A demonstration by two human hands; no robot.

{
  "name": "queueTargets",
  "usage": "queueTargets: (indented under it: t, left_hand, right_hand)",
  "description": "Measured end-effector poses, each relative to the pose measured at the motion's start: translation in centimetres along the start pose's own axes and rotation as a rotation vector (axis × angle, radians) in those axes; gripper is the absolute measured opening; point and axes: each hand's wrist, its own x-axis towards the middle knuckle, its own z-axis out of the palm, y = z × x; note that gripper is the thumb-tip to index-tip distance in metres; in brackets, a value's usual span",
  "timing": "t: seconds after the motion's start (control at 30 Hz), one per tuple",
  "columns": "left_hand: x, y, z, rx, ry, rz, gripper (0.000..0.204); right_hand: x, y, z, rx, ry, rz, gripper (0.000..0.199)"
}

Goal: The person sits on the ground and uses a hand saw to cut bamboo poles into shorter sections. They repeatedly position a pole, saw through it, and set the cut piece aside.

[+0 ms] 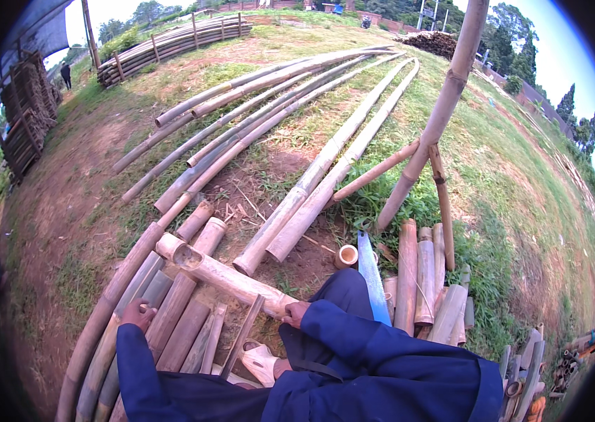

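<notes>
My right hand [296,314] is closed round the near end of a thick, pale bamboo section [241,280], which lies slantwise before me. A scooped opening is cut near its far left end. My left hand [138,314] is at the left, low over bamboo poles [113,325] lying side by side; its fingers are bent and apart, and nothing shows in them. A narrow split bamboo strip [243,334] stands slanted between my arms, near my sandalled foot [261,362]. Beside my right knee, a handsaw's bluish blade [373,279] points upward.
Long bamboo poles [297,190] stretch away over grass and soil. A slanted bamboo post [424,144] with side braces rises at the right. Short bamboo pieces [407,274] stand bunched right of the saw, beside a bamboo cup-like piece [346,256]. Stacked poles [171,46] lie behind.
</notes>
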Motion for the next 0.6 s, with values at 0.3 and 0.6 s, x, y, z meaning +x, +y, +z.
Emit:
queueTargets:
  t: [0.3, 0.6]
  left_hand:
    - [-0.6, 1.1, -0.1, -0.009, -0.015, -0.016, 0.044]
    - [-0.2, 0.1, -0.1, 0.006, -0.008, -0.014, 0.041]
  right_hand:
    - [-0.1, 0.2, 0.2, 0.008, 0.005, 0.024, 0.034]
    - [0.2, 0.3, 0.1, 0.002, -0.024, 0.01, 0.035]
